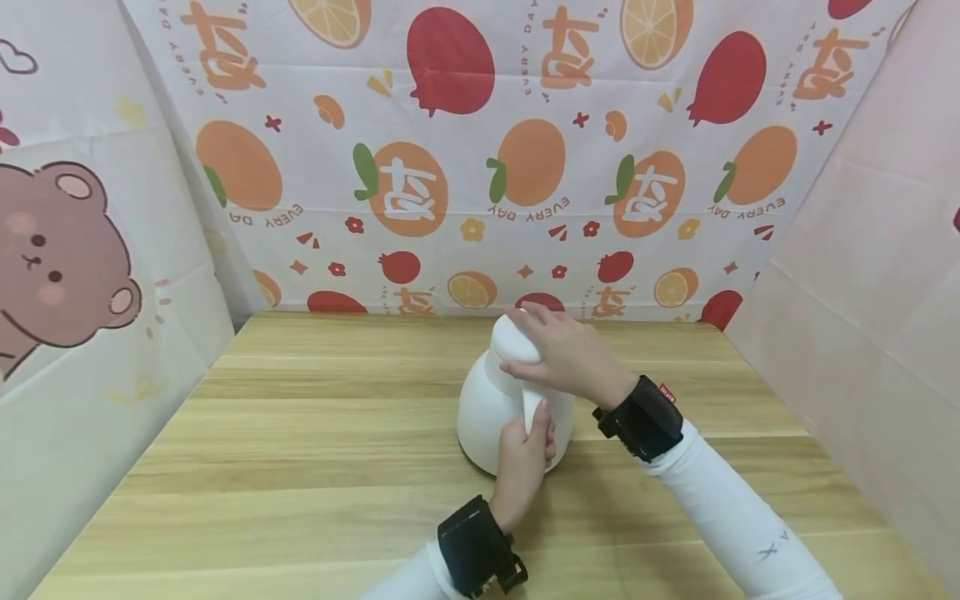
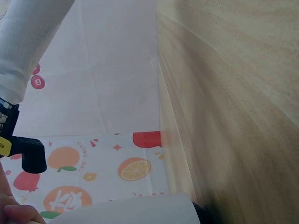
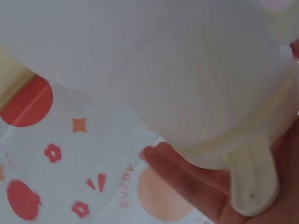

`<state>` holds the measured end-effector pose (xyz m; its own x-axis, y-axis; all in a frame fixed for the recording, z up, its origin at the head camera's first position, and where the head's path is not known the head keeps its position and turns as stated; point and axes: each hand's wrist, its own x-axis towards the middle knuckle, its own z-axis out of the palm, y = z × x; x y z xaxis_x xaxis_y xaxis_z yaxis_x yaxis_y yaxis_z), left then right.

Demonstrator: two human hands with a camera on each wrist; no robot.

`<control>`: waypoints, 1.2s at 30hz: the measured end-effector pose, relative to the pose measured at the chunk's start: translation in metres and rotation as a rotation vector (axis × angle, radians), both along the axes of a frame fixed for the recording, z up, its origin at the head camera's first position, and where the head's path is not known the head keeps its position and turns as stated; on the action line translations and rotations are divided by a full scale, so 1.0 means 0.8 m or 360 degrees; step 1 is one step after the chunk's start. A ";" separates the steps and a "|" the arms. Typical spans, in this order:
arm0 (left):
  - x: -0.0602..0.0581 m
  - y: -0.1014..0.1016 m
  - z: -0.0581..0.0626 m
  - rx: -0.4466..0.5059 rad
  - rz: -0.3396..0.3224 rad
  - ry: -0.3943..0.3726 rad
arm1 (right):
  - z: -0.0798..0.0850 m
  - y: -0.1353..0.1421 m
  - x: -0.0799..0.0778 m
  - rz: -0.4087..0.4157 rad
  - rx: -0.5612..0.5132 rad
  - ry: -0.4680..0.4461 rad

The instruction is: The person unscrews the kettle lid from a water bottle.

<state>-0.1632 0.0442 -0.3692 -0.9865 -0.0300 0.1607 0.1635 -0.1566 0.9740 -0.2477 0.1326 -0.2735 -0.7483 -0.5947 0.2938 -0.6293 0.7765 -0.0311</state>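
Observation:
A white vacuum jug (image 1: 487,414) with a rounded body stands upright on the wooden table in the head view. My left hand (image 1: 521,458) grips its handle (image 1: 531,402) from the near side, thumb pointing up along it. Over the top, my right hand (image 1: 566,350) holds the white lid (image 1: 513,340), thumb on the near side and fingers across the top. The right wrist view shows the jug's body (image 3: 196,84) close up, with right-hand fingers (image 3: 182,179) round its top end. Only part of the jug (image 2: 135,210) appears in the left wrist view, at the bottom.
The wooden table (image 1: 315,433) extends around the jug. A fruit-printed cloth (image 1: 465,167) hangs behind its far edge. Pale cloths hang on both sides, the left one with a printed bear (image 1: 60,250). Each wrist wears a black camera band (image 1: 645,421).

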 end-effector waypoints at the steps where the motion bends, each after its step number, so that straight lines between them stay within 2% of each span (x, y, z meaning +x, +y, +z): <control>1: 0.000 0.000 0.000 -0.0003 0.0003 0.0005 | -0.001 0.000 0.001 -0.0018 -0.0017 0.0008; 10: 0.001 0.002 0.000 0.0022 -0.0004 0.0005 | -0.008 0.004 0.001 -0.0031 -0.0135 0.0104; 14: 0.001 0.003 -0.001 0.0019 -0.0009 0.0013 | -0.004 0.008 0.001 -0.0038 -0.0317 0.0093; 17: 0.001 0.002 -0.001 0.0002 0.0008 0.0016 | 0.001 0.015 0.001 -0.0067 -0.0600 -0.0027; 21: 0.001 0.001 -0.001 -0.0015 0.0022 0.0013 | 0.003 0.029 -0.001 -0.0106 -0.1045 -0.0318; 24: 0.000 0.002 -0.002 -0.0023 0.0018 0.0007 | 0.000 0.042 -0.005 -0.0127 -0.1294 -0.0515; 30: -0.001 0.002 -0.002 -0.0036 0.0028 0.0009 | -0.012 0.068 -0.009 -0.0195 -0.1565 -0.0738; 35: -0.001 0.001 -0.001 -0.0026 0.0021 -0.0011 | -0.022 0.086 -0.011 -0.0325 -0.1690 -0.0883; 36: -0.001 0.001 -0.001 -0.0022 0.0021 -0.0016 | -0.024 0.090 -0.010 -0.0319 -0.1707 -0.0908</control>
